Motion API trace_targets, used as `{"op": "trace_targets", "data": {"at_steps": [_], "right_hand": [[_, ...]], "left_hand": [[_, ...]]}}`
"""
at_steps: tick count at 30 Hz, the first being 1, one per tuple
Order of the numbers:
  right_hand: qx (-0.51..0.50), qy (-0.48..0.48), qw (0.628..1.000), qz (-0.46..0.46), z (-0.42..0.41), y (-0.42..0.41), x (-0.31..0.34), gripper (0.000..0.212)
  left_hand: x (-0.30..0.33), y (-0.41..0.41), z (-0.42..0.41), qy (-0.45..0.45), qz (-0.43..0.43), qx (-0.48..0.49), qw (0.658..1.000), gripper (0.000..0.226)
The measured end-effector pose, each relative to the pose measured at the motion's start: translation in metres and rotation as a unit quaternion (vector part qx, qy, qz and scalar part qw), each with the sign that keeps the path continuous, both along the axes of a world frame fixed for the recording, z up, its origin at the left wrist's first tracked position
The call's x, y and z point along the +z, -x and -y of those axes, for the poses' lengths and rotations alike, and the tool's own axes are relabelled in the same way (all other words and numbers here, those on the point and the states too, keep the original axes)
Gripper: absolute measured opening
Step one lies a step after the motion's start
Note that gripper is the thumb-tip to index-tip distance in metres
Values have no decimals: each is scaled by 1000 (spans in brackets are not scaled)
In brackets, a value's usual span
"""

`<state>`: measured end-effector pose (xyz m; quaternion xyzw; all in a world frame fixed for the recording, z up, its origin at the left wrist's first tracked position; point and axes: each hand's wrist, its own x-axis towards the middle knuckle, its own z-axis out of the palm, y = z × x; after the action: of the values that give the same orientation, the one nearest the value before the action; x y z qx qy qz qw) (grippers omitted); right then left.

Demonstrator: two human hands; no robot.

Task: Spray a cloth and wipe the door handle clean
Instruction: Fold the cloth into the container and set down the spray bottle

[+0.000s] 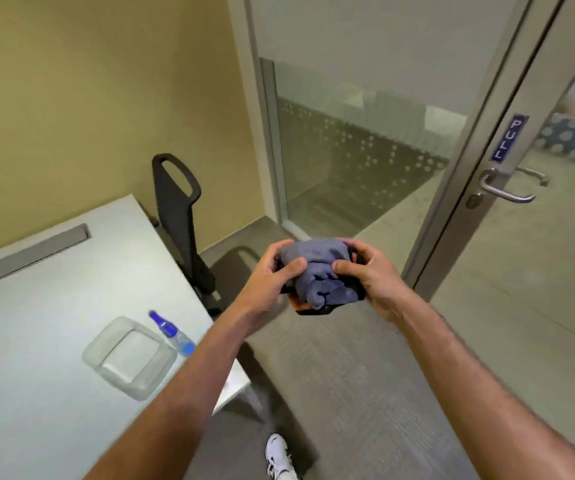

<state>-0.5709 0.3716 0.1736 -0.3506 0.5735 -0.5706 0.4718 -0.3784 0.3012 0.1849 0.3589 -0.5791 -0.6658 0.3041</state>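
Both bare forearms reach forward from the lower frame edge and converge at mid-frame. Left hand (272,271) and right hand (371,271) face each other at the same height, on either side of a bunched cloth (320,271), the landmark here. Left hand grips the cloth's left side, thumb pressed on top, fingers curled over the far edge. Right hand grips the cloth's right side, thumb on top pointing toward the left thumb, fingers wrapped over the far edge. Thumbs are near each other, not touching. Wrists roughly straight, knuckles outward. One white shoe (281,457) shows below the cloth, between the forearms.
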Motion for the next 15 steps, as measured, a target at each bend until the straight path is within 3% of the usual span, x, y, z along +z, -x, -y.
{"op": "trace_targets", "data": {"at_steps": [4,9,15], "right_hand": [[68,12,997,-28,28,-72,2,44],[138,25,989,-50,70,-162,10,37],[247,21,964,-100,155,-272,10,41]], "left_hand": [[0,-83,-2,32,57,80,995,79],[7,-177,12,69,131,134,980,51],[5,-290,63,64,142,227,961,46]]}}
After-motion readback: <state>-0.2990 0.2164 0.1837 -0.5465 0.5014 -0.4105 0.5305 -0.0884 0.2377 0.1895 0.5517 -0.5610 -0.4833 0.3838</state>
